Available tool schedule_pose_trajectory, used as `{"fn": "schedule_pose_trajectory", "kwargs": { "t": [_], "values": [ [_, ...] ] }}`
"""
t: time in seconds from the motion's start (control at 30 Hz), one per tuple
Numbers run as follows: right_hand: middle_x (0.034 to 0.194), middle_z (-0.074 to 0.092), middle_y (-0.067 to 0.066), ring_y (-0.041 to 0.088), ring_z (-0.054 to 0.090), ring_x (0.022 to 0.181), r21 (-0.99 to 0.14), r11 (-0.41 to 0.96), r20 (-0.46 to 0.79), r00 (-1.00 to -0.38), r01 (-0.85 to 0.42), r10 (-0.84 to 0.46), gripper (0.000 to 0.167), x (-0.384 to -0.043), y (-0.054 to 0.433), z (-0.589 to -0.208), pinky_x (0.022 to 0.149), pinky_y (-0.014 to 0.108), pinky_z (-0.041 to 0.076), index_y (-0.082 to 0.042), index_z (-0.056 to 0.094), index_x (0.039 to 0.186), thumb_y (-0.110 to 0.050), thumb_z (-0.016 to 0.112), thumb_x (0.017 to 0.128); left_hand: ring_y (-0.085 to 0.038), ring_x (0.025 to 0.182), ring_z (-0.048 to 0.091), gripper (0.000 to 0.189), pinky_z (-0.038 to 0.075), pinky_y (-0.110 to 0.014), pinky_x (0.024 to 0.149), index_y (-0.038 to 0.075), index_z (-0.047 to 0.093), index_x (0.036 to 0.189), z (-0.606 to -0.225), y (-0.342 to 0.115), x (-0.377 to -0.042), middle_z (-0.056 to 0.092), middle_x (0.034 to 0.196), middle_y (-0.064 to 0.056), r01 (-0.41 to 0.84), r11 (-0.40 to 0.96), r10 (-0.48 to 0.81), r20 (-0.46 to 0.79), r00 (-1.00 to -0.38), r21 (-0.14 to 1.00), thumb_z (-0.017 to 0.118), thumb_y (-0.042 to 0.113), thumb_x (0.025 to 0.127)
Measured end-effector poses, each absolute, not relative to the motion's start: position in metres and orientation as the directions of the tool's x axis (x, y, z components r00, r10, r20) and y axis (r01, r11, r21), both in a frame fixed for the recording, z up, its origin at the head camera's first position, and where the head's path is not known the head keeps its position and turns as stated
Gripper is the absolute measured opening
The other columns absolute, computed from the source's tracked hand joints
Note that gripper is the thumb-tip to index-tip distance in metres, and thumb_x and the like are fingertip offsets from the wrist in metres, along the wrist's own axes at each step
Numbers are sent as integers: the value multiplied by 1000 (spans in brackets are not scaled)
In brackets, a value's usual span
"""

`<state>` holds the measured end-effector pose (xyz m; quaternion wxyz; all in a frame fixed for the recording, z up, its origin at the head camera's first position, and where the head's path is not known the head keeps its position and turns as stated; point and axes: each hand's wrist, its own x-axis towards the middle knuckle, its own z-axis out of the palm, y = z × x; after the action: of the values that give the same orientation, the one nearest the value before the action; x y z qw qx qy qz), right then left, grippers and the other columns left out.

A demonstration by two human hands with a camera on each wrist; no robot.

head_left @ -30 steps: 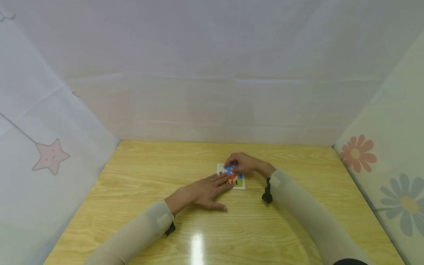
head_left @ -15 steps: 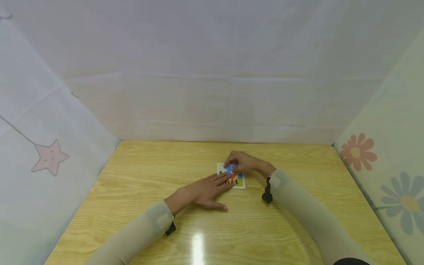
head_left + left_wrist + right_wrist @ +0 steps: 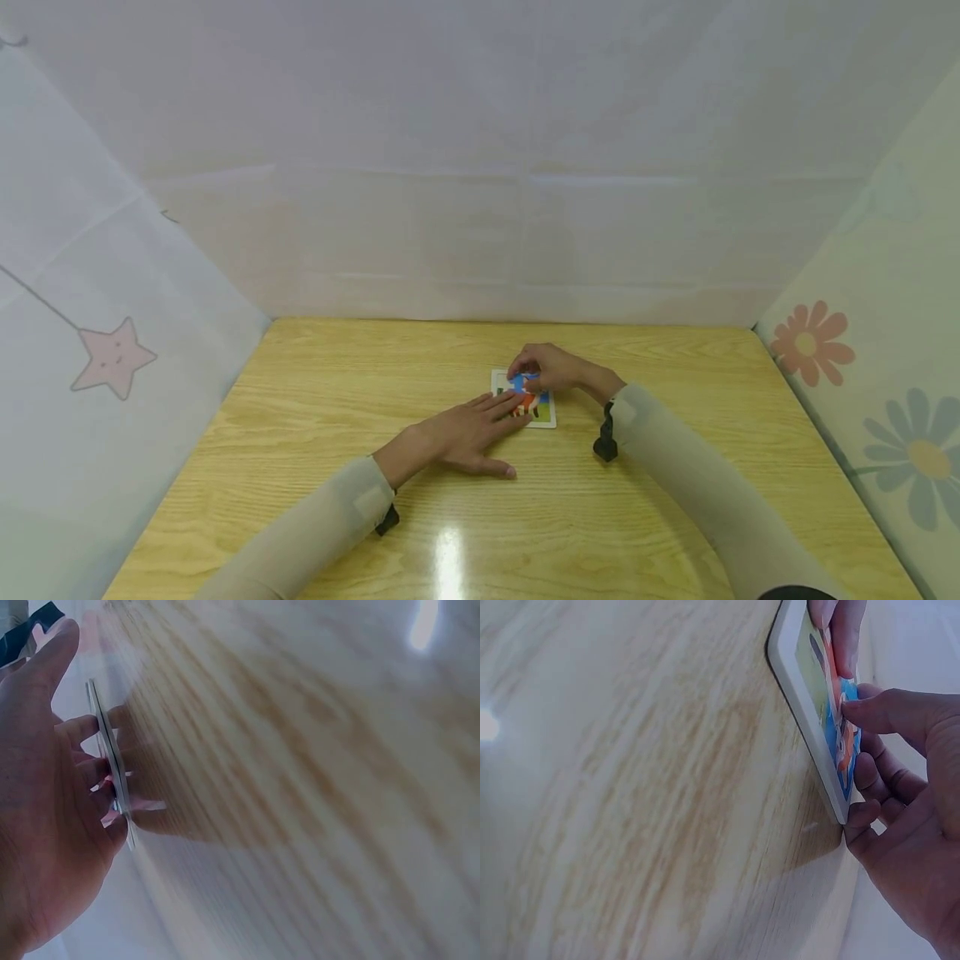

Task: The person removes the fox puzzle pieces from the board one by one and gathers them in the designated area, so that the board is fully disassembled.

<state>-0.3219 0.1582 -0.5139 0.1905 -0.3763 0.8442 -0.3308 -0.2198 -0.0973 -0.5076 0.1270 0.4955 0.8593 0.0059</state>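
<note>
A small picture puzzle board (image 3: 553, 417) with a pale raised border lies on the wooden table; its picture shows blue, orange-red and green. My left hand (image 3: 468, 433) rests with straight, spread fingers on the board's left part, thumb out on the table side. At the upper right, my right hand (image 3: 551, 367) has bent fingers over the picture. The right wrist view shows the right thumb (image 3: 885, 712) touching the picture (image 3: 831, 682), with the other fingers curled at the far edge. The left wrist view shows the board (image 3: 112, 754) edge-on beyond the left fingers.
The light wooden table (image 3: 337, 367) meets a white cloth backdrop (image 3: 405, 250) at the back. Printed side cloths stand left and right, with a pink star (image 3: 114, 358) and flowers (image 3: 804, 343). Black wrist straps (image 3: 605, 446) sit on both sleeves.
The right hand lifts very slightly and comes back down. The left hand and the board stay where they were.
</note>
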Motion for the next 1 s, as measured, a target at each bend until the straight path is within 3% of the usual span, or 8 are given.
{"fn": "schedule_pose_trajectory", "kwargs": {
  "t": [0.53,1.0],
  "values": [
    [126,67,13,27,67,118,-670,543,-67,-687,-507,-724,33,-317,158,-509,103,41,57,-1,71,130,0,74,97,-32,164,9,91,17,-49,132,24,17,172,-510,-98,-220,4,179,-11,850,509,854,-204,-478,137,39,78,102],
    [122,69,10,24,67,111,-645,572,-52,-718,-506,-694,31,-313,157,-509,98,40,58,-4,74,127,-2,76,97,-31,164,7,92,16,-49,133,25,16,172,-510,-97,-220,2,179,-10,845,514,851,-207,-482,144,40,78,101]
  ]
}}
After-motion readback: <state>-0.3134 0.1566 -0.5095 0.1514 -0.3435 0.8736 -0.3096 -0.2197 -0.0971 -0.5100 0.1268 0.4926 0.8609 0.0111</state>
